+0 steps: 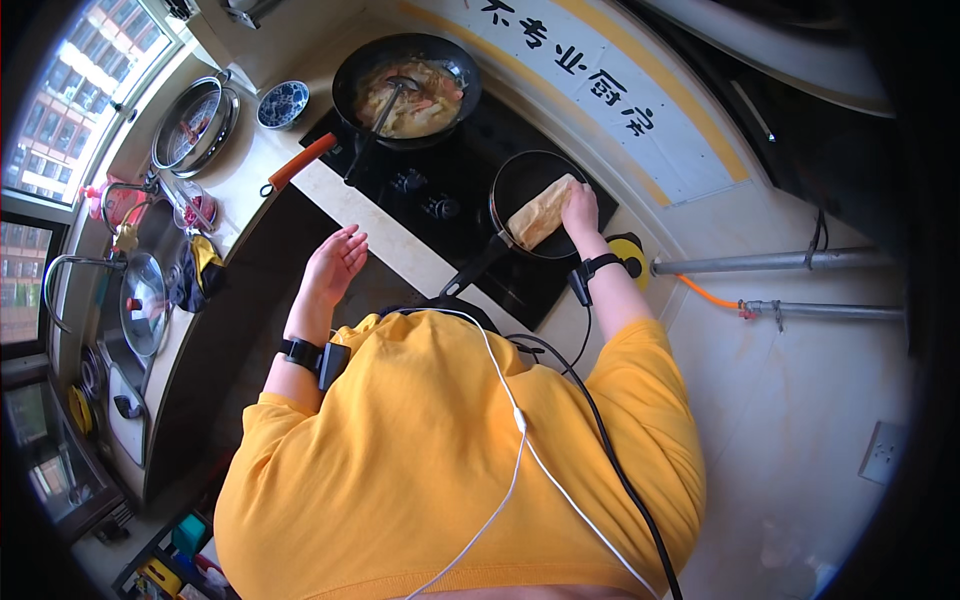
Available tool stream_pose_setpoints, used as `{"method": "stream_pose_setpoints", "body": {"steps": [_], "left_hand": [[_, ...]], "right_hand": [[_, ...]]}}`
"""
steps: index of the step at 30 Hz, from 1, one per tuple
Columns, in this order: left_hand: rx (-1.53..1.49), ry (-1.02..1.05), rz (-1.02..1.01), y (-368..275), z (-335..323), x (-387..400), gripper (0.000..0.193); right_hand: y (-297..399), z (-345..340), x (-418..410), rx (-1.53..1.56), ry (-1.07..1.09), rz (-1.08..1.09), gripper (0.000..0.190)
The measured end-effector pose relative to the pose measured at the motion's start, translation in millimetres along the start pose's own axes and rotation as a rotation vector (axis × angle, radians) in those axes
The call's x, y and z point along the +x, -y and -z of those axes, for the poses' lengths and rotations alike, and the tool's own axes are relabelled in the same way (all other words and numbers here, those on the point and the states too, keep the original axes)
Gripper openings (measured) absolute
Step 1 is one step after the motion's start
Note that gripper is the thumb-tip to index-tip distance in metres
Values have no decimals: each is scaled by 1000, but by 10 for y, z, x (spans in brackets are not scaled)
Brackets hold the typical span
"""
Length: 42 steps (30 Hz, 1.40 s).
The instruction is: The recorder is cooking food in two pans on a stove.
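Note:
My right hand (581, 208) grips the far end of a folded, pale brown flatbread (537, 214). The flatbread lies over a small black frying pan (525, 171); whether it rests on the pan's bottom I cannot tell. The pan stands on the black cooktop (420, 196) with its dark handle pointing toward me. My left hand (339, 259) hovers empty before the counter edge, palm turned inward, fingers loosely extended. Farther back on the cooktop, a wok (343, 82) holds a soupy dish, and a dark ladle (384, 112) leans in it.
An orange handle (301, 163) juts past the counter edge. At left are a patterned bowl (283, 105), a steel pan (155, 142) and a sink with a glass lid (144, 304). Metal pipes (765, 261) run along the right wall. Cables hang across my yellow shirt (450, 450).

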<state>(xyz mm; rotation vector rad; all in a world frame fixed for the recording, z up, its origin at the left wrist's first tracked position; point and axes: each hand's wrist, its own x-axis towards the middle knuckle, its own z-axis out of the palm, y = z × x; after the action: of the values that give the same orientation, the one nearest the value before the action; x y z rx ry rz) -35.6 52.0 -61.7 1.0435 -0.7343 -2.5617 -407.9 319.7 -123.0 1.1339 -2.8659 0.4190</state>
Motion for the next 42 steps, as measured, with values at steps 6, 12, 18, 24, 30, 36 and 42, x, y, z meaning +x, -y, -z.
{"method": "stream_pose_setpoints", "body": {"steps": [6, 12, 18, 24, 30, 36, 42], "left_hand": [[8, 9, 8, 29, 2, 41, 21], [14, 8, 14, 21, -58, 29, 21], [-12, -14, 1, -3, 30, -12, 22], [-13, -22, -12, -40, 74, -14, 22], [-18, -22, -6, -54, 58, -3, 22], [-4, -12, 9, -41, 61, 25, 21], [9, -5, 28, -40, -24, 38, 21]], "right_hand": [[-48, -103, 96, 51, 145, -427, 47], [371, 41, 213, -83, 420, -556, 62], [560, 124, 270, -107, 520, -474, 63], [428, 129, 194, -108, 421, 114, 53], [450, 304, 106, 21, 248, 419, 39], [319, 249, 20, -51, 63, 56, 33], [261, -30, -59, 90, 120, 119, 26]]}}
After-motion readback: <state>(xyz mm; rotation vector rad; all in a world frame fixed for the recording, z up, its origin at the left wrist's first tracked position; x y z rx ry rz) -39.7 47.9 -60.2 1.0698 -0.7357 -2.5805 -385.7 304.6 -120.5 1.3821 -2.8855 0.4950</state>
